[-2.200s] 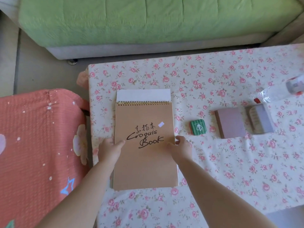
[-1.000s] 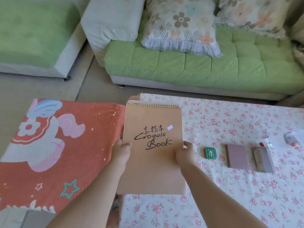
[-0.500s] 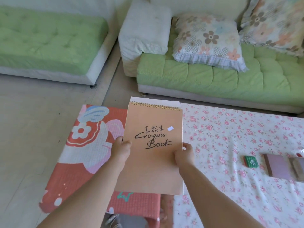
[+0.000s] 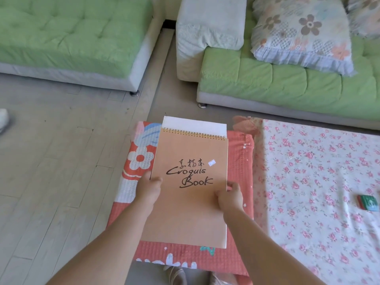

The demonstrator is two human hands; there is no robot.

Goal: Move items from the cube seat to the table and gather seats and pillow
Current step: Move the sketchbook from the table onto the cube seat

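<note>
I hold a brown spiral-bound sketchbook [image 4: 191, 182] marked "Croquis Book" with both hands. My left hand [image 4: 148, 190] grips its left edge and my right hand [image 4: 229, 197] grips its right edge. The book hangs above the cube seat [image 4: 238, 161], which has a red cover with white flowers. To the right lies the table [image 4: 320, 171] under a rose-print cloth, with a small green tin [image 4: 368, 202] near its right side. A floral pillow [image 4: 302, 31] rests on the green sofa [image 4: 287, 87] beyond.
A second green sofa section [image 4: 72, 38] stands at the back left, with a white armrest [image 4: 207, 27] between the two. Bare wooden floor [image 4: 51, 171] spreads to the left. My shoes [image 4: 176, 276] show at the bottom, and a white shoe [image 4: 3, 120] at the left edge.
The sketchbook lay on the table under my hands; I lifted it and carried it left, so it now hangs over the cube seat. My view turned left and up.
</note>
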